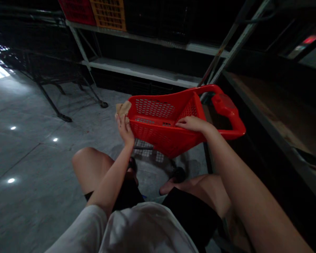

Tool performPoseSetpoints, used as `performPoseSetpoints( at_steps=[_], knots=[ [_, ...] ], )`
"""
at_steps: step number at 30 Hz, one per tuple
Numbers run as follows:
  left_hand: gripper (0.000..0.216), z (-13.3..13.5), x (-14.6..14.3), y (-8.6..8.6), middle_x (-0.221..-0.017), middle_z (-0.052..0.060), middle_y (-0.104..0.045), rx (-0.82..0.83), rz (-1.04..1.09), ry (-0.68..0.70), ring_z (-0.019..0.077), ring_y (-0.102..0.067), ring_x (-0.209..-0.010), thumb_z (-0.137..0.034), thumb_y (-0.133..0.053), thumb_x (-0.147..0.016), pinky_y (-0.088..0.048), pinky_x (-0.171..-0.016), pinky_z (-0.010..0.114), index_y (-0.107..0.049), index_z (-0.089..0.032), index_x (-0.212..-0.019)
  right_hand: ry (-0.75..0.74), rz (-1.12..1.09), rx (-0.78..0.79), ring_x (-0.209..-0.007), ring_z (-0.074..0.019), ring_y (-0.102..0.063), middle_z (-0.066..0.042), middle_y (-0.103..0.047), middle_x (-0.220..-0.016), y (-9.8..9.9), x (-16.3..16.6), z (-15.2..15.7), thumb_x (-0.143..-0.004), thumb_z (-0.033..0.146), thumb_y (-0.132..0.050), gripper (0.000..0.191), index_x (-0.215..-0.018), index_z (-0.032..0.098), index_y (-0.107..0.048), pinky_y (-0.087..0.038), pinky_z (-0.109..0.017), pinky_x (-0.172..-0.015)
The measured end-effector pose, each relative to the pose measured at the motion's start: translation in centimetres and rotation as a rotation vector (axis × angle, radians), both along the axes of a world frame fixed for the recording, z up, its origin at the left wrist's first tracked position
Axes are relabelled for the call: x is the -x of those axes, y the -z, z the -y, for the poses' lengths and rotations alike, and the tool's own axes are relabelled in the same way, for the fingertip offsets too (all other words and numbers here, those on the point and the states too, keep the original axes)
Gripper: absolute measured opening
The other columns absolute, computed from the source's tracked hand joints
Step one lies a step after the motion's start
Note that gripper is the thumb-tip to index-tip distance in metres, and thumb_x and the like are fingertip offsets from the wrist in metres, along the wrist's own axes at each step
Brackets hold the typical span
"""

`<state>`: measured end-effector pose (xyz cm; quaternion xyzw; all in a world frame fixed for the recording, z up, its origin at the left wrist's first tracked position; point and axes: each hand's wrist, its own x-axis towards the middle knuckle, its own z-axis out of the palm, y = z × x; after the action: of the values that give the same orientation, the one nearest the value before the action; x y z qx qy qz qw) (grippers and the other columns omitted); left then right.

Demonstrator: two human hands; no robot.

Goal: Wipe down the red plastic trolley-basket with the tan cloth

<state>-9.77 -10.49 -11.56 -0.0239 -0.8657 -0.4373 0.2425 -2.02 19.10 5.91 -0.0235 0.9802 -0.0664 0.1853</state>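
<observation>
A red plastic basket (pixel 160 116) with a perforated body and a thick looped handle (pixel 228 109) is tilted in front of my knees. My left hand (pixel 124 128) holds a tan cloth (pixel 123 108) pressed against the basket's left corner, fingers closed on it. My right hand (pixel 193 123) grips the near rim of the basket, fingers curled over the edge. I am crouched low over a grey floor.
A white metal shelf rack (pixel 144 72) runs behind the basket, with red (pixel 77 10) and orange crates (pixel 109 13) on top. A dark wire cart (pixel 50 59) stands at the left. A wooden shelf (pixel 284 116) lies at the right. The lighting is dim.
</observation>
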Motion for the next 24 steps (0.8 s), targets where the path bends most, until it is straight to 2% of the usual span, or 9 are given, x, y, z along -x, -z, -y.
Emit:
performPoseSetpoints(
  at_steps=[2, 5, 8, 11, 14, 16, 19, 21, 24],
  knots=[
    [0.058, -3.8, -1.3, 0.1, -0.176, 0.017, -0.019, -0.199, 0.023, -0.133, 0.0218, -0.012, -0.166, -0.024, -0.025, -0.106, -0.027, -0.132, 0.052, -0.034, -0.013, -0.162, -0.022, 0.043, 0.073, -0.117, -0.0259, -0.073, -0.007, -0.078, -0.127, 0.3, -0.2, 0.3, -0.105, 0.043, -0.046, 0.043, -0.124, 0.021, -0.078, -0.053, -0.033, -0.105],
    [0.058, -9.0, -3.1, -0.4, -0.176, 0.015, -0.023, -0.452, 0.069, -0.136, 0.0185, -0.011, -0.165, -0.026, -0.022, -0.108, -0.021, -0.135, 0.045, -0.03, -0.013, -0.164, -0.019, 0.08, 0.142, -0.121, -0.0249, -0.072, -0.008, -0.077, -0.131, 0.6, -0.2, 1.2, -0.107, 0.04, -0.04, 0.046, -0.124, 0.02, -0.078, -0.052, -0.034, -0.11],
    [0.059, -13.4, -6.7, -0.5, -0.178, 0.004, -0.014, -0.557, 0.124, 0.014, 0.0177, -0.004, -0.165, -0.029, -0.024, -0.109, -0.018, -0.136, 0.044, -0.023, -0.024, -0.168, -0.003, 0.077, 0.12, -0.127, -0.0249, -0.069, -0.009, -0.073, -0.137, 0.7, 0.1, 2.5, -0.108, 0.039, -0.038, 0.047, -0.128, 0.019, -0.076, -0.049, -0.034, -0.114],
    [0.064, -17.0, -12.6, 0.1, -0.179, -0.004, -0.01, -0.548, 0.168, 0.225, 0.0164, -0.007, -0.165, -0.025, -0.026, -0.109, -0.019, -0.137, 0.042, -0.012, -0.034, -0.17, 0.004, 0.068, 0.059, -0.129, -0.0255, -0.068, -0.011, -0.072, -0.138, 0.5, 0.9, 3.9, -0.108, 0.036, -0.037, 0.046, -0.128, 0.019, -0.075, -0.048, -0.034, -0.113],
    [0.067, -19.1, -17.9, 0.6, -0.178, -0.003, -0.016, -0.541, 0.178, 0.48, 0.0178, -0.013, -0.164, -0.021, -0.028, -0.108, -0.022, -0.137, 0.045, -0.01, -0.037, -0.171, 0.01, 0.052, 0.013, -0.126, -0.0273, -0.07, -0.013, -0.075, -0.132, 0.3, 1.6, 5.0, -0.108, 0.034, -0.035, 0.047, -0.12, 0.018, -0.077, -0.05, -0.033, -0.108],
    [0.067, -19.3, -18.8, 0.7, -0.177, -0.001, -0.018, -0.516, 0.19, 0.556, 0.0192, -0.012, -0.165, -0.022, -0.028, -0.108, -0.02, -0.138, 0.047, -0.01, -0.035, -0.171, 0.026, 0.025, -0.006, -0.124, -0.0288, -0.071, -0.014, -0.077, -0.127, 0.3, 1.8, 5.5, -0.108, 0.035, -0.036, 0.047, -0.114, 0.018, -0.078, -0.051, -0.033, -0.104],
    [0.063, -17.7, -14.6, 0.8, -0.178, -0.001, -0.017, -0.552, 0.21, 0.342, 0.0178, -0.007, -0.165, -0.024, -0.025, -0.109, -0.015, -0.138, 0.045, -0.011, -0.031, -0.171, 0.043, 0.005, -0.018, -0.121, -0.0297, -0.072, -0.016, -0.078, -0.124, 0.2, 1.7, 6.0, -0.108, 0.035, -0.035, 0.047, -0.11, 0.018, -0.079, -0.052, -0.034, -0.101],
    [0.061, -15.6, -9.2, 1.0, -0.179, 0.003, -0.013, -0.666, 0.234, 0.06, 0.0171, -0.004, -0.165, -0.024, -0.023, -0.11, -0.014, -0.137, 0.044, -0.014, -0.025, -0.171, 0.052, 0.016, -0.028, -0.12, -0.0304, -0.072, -0.017, -0.078, -0.124, 0.0, 1.4, 6.3, -0.108, 0.035, -0.034, 0.047, -0.109, 0.018, -0.078, -0.052, -0.034, -0.1],
    [0.06, -11.6, -0.7, 1.0, -0.179, 0.007, -0.007, -0.8, 0.206, -0.088, 0.0174, -0.008, -0.165, -0.023, -0.022, -0.111, -0.023, -0.134, 0.042, -0.014, -0.022, -0.17, 0.06, 0.031, -0.052, -0.121, -0.0312, -0.072, -0.017, -0.078, -0.124, -0.3, 1.1, 6.6, -0.108, 0.035, -0.032, 0.047, -0.108, 0.018, -0.077, -0.051, -0.034, -0.1]
  ],
)
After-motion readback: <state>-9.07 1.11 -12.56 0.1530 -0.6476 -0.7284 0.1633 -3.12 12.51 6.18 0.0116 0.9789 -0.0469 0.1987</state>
